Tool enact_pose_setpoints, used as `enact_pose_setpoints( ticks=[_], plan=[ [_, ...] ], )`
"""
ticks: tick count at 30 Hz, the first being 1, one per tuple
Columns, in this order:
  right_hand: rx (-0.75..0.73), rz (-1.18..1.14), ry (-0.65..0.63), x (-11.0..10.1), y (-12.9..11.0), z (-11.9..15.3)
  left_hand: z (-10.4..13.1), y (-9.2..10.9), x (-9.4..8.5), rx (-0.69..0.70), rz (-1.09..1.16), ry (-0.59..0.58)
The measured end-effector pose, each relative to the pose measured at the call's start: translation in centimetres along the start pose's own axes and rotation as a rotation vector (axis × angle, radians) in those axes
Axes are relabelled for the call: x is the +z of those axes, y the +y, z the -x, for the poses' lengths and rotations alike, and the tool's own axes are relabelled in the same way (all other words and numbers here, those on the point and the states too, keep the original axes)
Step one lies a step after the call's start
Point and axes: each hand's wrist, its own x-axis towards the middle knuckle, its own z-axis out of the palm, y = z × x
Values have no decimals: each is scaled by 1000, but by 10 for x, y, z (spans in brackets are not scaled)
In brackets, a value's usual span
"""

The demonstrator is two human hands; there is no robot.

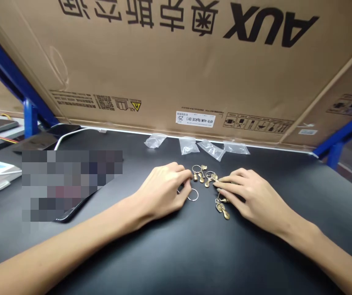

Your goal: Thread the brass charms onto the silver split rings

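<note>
Gold-toned charms (pixel 207 184) on silvery rings (pixel 196 165) lie in small clusters on the bench (pixel 188 258). A thin round hoop (pixel 198 196) is nearby.

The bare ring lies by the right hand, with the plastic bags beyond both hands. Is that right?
Not quite: the head view shows the bare ring by the left hand, not the right hand. The plastic bags do lie beyond both hands.

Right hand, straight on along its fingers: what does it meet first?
The right hand points left; first in line looks like the middle bunch of bronze charms, possibly already touched. Contact is hard to judge here.
</note>
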Motion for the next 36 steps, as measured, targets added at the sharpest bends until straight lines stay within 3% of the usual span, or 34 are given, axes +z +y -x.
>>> enact_pose_setpoints(
  ticks=[3,9,15,22,31,36],
  plan=[
    [65,-80,123,-2,-3,0,-1,0,0,11,-7,-15],
    [334,-440,272,-17,-15,0,1,6,1,59,231,115],
    [418,-726,231,-24,-30,0,3,25,-5,21,523,109],
    [511,-662,223,-18,-26,-3,-1,28,-13,-242,671,120],
    [294,-669,39,-12,-47,-4,3,33,-11,-134,666,143],
    [345,-785,-18,-11,-53,-7,5,34,-7,-88,701,146]
  ],
)
